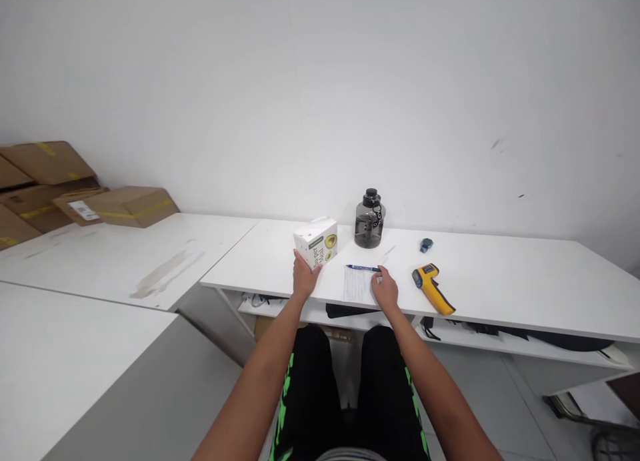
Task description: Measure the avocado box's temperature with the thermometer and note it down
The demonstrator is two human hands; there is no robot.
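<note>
My left hand [305, 278] is wrapped round the lower front of a white box [311, 243]. The box is tilted and has green avocado pictures and dark lettering that appears to read "Super Meal". At the right end of a blue pen [363, 268], my right hand [385, 289] has its fingers curled and seems to grip it. The pen is over a sheet of paper [356, 286] with lines of writing, between my two hands. Right of that hand lies a yellow and black infrared thermometer [434, 289].
A dark translucent water jug [369, 222] stands near the wall. Behind the thermometer is a small dark blue object [426, 245], perhaps a watch. Cardboard boxes [131, 206] are piled at the left. A shelf [525, 344] with assorted items runs under the white table [520, 274].
</note>
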